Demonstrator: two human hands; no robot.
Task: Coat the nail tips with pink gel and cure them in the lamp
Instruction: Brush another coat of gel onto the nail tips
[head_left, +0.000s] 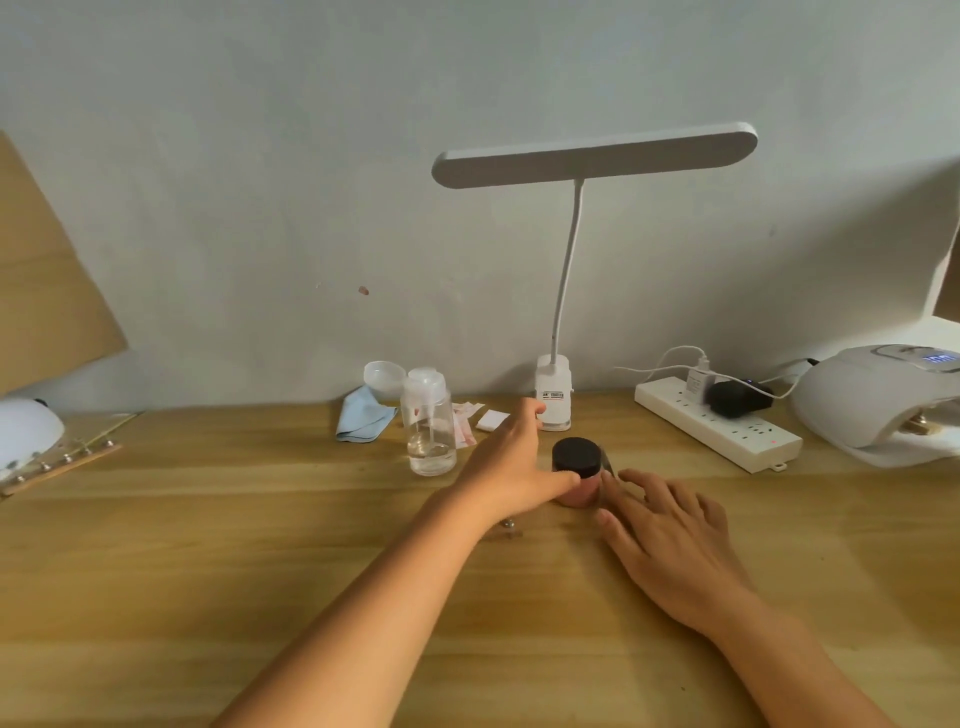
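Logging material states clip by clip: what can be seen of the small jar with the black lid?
The jar is small and round, closed by a matte black lid, with pink content showing through its body. It stands upright on the wooden table, in front of the desk lamp base. The thumb of the left hand lies against its lower left side. The right hand is spread just to its right, fingertips close; contact is unclear.
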